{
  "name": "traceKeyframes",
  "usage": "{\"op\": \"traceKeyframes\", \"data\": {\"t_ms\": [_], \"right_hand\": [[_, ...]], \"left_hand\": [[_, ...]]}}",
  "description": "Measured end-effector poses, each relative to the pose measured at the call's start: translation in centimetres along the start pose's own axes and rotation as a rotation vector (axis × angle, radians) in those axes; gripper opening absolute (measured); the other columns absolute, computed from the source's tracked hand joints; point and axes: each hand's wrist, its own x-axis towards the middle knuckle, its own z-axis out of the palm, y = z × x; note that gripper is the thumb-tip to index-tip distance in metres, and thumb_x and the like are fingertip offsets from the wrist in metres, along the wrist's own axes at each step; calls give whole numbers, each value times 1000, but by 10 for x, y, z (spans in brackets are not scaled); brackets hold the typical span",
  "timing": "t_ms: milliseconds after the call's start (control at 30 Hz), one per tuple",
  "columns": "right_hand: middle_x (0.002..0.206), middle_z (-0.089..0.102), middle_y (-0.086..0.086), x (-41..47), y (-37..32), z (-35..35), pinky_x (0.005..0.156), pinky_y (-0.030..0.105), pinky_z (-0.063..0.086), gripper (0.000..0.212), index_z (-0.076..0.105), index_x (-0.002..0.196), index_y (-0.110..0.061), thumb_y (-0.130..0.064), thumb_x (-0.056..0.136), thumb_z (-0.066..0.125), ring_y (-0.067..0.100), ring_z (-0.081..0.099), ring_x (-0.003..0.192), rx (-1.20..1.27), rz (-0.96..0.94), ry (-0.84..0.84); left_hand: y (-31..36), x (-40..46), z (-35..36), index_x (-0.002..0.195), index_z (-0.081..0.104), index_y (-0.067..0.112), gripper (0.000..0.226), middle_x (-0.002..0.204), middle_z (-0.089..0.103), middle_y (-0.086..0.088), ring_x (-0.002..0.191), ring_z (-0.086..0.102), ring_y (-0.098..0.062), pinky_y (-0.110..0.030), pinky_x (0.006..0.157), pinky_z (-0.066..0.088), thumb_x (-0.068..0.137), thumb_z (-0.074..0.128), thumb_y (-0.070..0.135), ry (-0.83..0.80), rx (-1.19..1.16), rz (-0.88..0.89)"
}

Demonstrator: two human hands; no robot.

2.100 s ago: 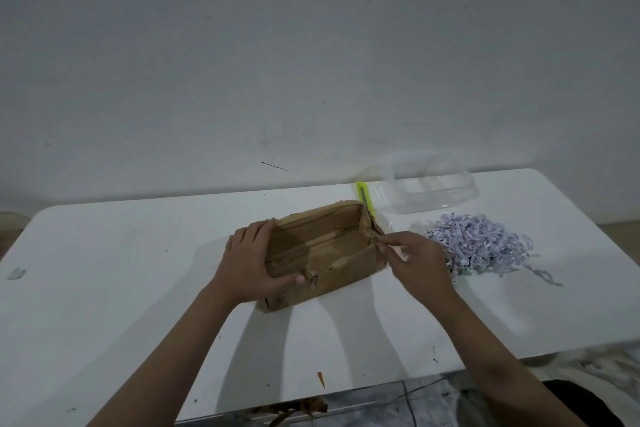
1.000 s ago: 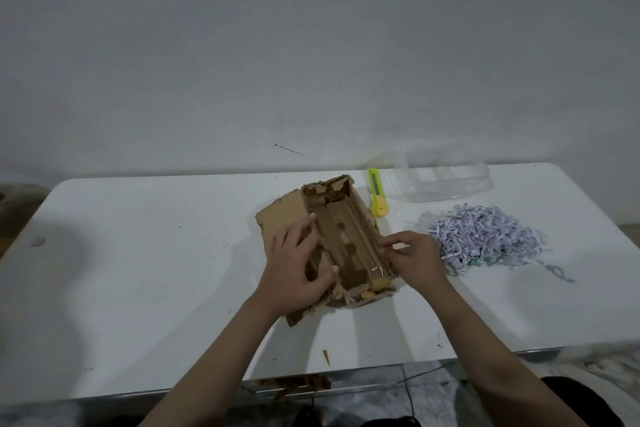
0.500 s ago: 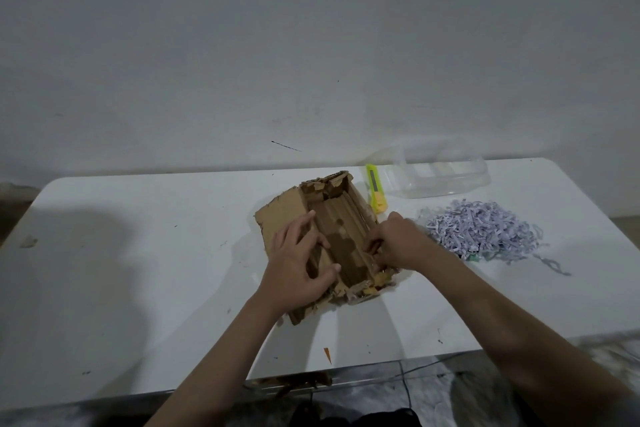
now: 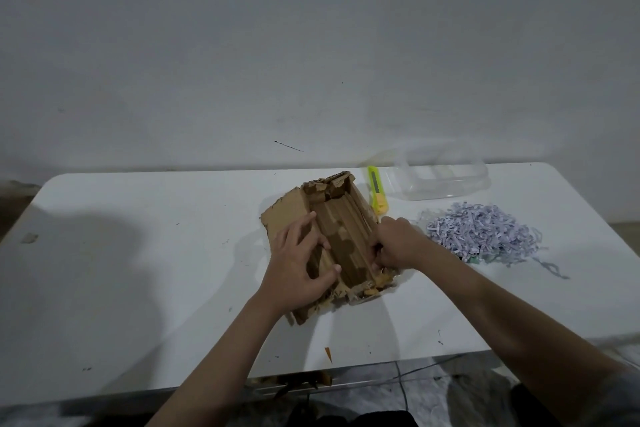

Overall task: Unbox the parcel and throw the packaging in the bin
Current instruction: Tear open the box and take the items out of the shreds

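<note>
A torn brown cardboard box (image 4: 346,218) lies open on the white table (image 4: 138,253), its long axis pointing away from me. My left hand (image 4: 299,267) lies spread over the box's left wall, fingers reaching into the opening and thumb on the near edge. My right hand (image 4: 394,246) grips the right wall, fingers curled over its rim into the box. The box's near end is ragged. A heap of pale purple shredded paper (image 4: 481,236) sits to the right of the box.
A yellow-green utility knife (image 4: 376,192) lies just behind the box's right side. A clear plastic container (image 4: 446,178) stands at the back right by the wall. Small cardboard scraps (image 4: 328,354) lie near the table's front edge. The grey wall rises directly behind the table.
The box has been turned from lying crosswise to pointing away from me. My right hand has shifted from pinching the box's right end to curling over its right wall.
</note>
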Motion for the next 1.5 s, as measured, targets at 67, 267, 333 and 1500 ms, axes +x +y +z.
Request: {"op": "traceKeyframes", "data": {"t_ms": [67,267,333,1500], "right_hand": [[87,72,-5,0,6,5,80,27,45,13,75,85,-22,-25,73,77,11,62,86,132,-21,28],[74,70,2,-20,20,6,77,18,51,10,70,71,-18,-10,73,77,7,64,75,1099,-5,371],[78,72,8,-32,31,-3,80,21,53,11,70,73,-15,-5,75,75,14,67,78,1269,75,506],[143,45,8,1,17,24,110,35,28,52,58,126,-14,-27,78,73,27,39,132,626,113,458]], "left_hand": [[2,2,1,98,52,31,34,147,29,11,133,20,-11,-45,104,32,71,61,49,-7,2,-1],[0,0,1,100,49,30,35,149,27,13,137,19,-12,-42,105,30,72,61,48,-21,-4,9],[-2,-1,1,106,49,31,40,150,25,13,138,18,-10,-42,106,29,72,60,50,-22,-19,-2],[16,9,-24,150,-8,26,124,157,-17,12,145,-12,-11,-65,109,-5,60,57,81,-326,455,-237]]}}
